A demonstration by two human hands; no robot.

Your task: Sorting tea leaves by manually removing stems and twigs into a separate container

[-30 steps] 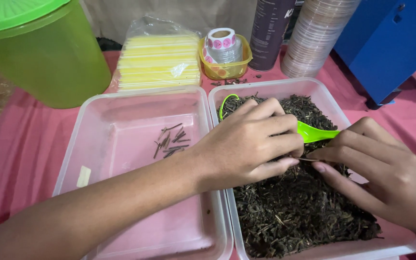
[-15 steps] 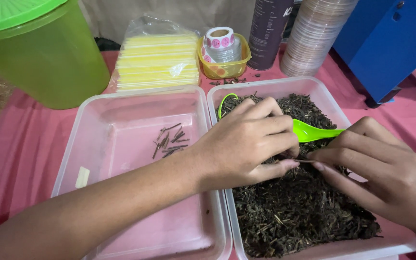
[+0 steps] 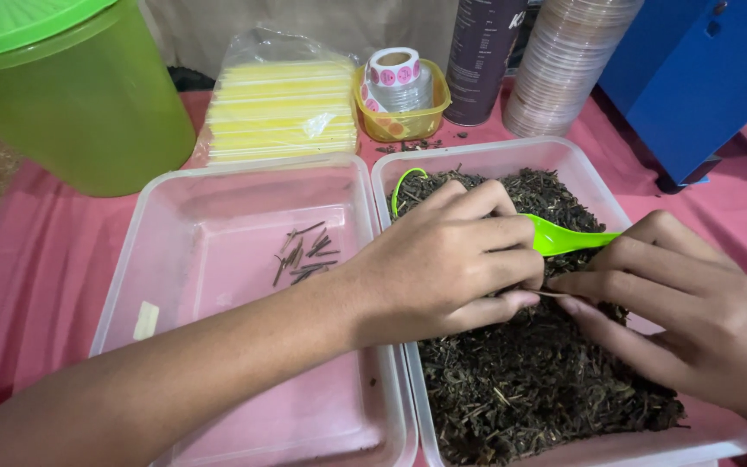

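A clear plastic tub (image 3: 588, 177) on the right holds a heap of dark dried leaves (image 3: 529, 380). My left hand (image 3: 451, 259) reaches across over the leaves with its fingers curled; what is under the palm is hidden. My right hand (image 3: 685, 303) comes in from the right, its fingertips pinched on a thin pale stem (image 3: 553, 294) right at my left thumb. A bright green plastic spoon (image 3: 564, 238) lies in the leaves, partly covered by both hands. The left tub (image 3: 218, 182) holds a few dark stems (image 3: 304, 255) and a small white scrap (image 3: 145, 320).
Both tubs stand on a pink cloth (image 3: 36, 285). Behind them are a green lidded jug (image 3: 71, 95), a bag of yellow sheets (image 3: 283, 108), a yellow cup with a sticker roll (image 3: 398, 86), a dark canister (image 3: 486, 52), stacked clear lids (image 3: 568, 65) and a blue cabinet (image 3: 702, 78).
Almost nothing has moved. Both hands stay over the leaves in the right tub, with the right fingertips still at the left thumb.
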